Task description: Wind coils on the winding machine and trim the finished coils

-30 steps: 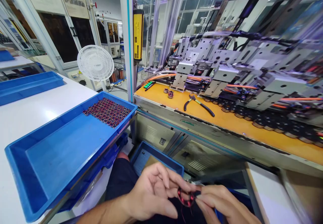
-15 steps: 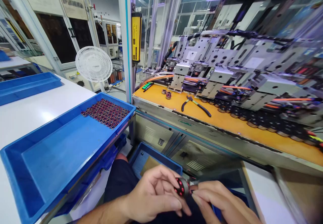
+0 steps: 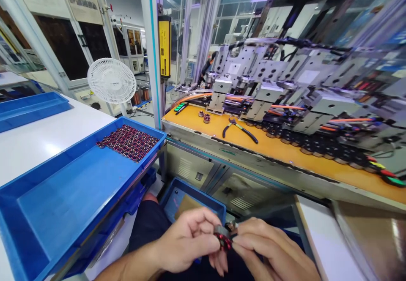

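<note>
My left hand (image 3: pixel 187 243) and my right hand (image 3: pixel 269 251) meet low in the head view, over my lap. Between their fingertips they pinch a small ring-shaped coil (image 3: pixel 223 236), dark with red windings, now seen edge-on. To the left lies a large blue tray (image 3: pixel 63 196) on the white table, with a patch of several similar red coils (image 3: pixel 128 141) in its far corner.
An orange machine bench (image 3: pixel 285 150) runs across the right, with pliers (image 3: pixel 238 129), two loose coils (image 3: pixel 204 116) and a row of metal winding heads (image 3: pixel 285 91). A small blue bin (image 3: pixel 190 196) sits by my knees. A white fan (image 3: pixel 111 81) stands behind the tray.
Both hands have turned the coil between the fingers, from lying flat-faced to edge-on, and shifted slightly up. The view has swung a little to the right.
</note>
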Available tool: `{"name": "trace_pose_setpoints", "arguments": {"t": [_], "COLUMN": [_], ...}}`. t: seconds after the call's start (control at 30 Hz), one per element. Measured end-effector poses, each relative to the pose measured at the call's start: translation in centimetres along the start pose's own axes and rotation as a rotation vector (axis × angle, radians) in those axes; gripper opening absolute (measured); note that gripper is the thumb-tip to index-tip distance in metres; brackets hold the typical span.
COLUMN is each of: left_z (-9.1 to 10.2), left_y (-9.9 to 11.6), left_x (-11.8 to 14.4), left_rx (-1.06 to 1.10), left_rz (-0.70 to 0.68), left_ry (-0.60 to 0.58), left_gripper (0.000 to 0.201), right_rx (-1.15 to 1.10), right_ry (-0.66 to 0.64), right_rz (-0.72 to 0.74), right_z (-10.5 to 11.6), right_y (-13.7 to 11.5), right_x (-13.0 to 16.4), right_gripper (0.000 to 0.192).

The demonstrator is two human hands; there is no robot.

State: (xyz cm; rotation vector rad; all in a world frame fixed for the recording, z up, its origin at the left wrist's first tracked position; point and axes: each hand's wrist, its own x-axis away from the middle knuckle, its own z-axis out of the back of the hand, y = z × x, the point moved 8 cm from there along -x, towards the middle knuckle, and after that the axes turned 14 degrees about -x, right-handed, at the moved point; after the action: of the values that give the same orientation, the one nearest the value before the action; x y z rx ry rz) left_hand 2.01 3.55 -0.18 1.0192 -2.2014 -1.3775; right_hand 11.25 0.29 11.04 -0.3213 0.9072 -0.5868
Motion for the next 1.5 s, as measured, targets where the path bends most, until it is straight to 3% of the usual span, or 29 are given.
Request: {"name": "trace_pose_setpoints", "arguments": {"t": [0.13,0.23,0.43,0.57,0.87,1.07,1.23,1.3,1.37,1.43,1.5], "left_z": [0.5,0.4,1.0,1.0,1.4,1.3,0.9,1.2,2.2,4.0,5.6], "left_y": [2.4,4.0,5.0,5.9,5.4,5.4,5.2,4.7,3.9,2.9,3.0], "left_x": [0.6,0.9,1.3,1.5,1.5,1.0,0.7,0.2,-0.4,-0.5,0.6], "left_rx": [-0.124,-0.165,-0.342,-0.517,-0.524,-0.467,-0.438,-0.393,-0.302,-0.282,-0.471], "left_rz": [-0.118,-0.252,-0.383,-0.442,-0.364,-0.376,-0.397,-0.373,-0.31,-0.21,-0.203], "left_ry": [0.17,0.225,0.371,0.41,0.406,0.347,0.291,0.291,0.35,0.509,0.72], "left_gripper": [0.02,0.02,0.022,0.028,0.027,0.023,0.023,0.017,0.007,0.017,0.015], "right_rx": [-0.029,-0.1,-0.176,-0.294,-0.891,-1.183,-1.308,-1.254,-0.974,-0.413,0.117], "right_ry": [0.164,0.28,0.414,0.49,0.332,0.324,0.246,0.272,0.373,0.451,0.456], "right_rz": [-0.07,-0.135,-0.185,-0.31,-0.753,-0.859,-0.789,-0.715,-0.547,-0.256,0.023], "right_z": [0.7,0.8,0.5,0.3,-2.9,-4.5,-5.8,-5.6,-3.9,-1.4,-0.7], "right_y": [0.0,0.6,1.0,1.5,4.1,4.9,5.1,5.2,5.2,3.8,1.9], "right_x": [-0.4,-0.5,0.3,0.8,2.1,3.2,3.0,2.9,2.7,2.4,2.6], "right_gripper": [0.015,0.017,0.014,0.016,0.021,0.037,0.04,0.034,0.022,0.01,0.011]}}
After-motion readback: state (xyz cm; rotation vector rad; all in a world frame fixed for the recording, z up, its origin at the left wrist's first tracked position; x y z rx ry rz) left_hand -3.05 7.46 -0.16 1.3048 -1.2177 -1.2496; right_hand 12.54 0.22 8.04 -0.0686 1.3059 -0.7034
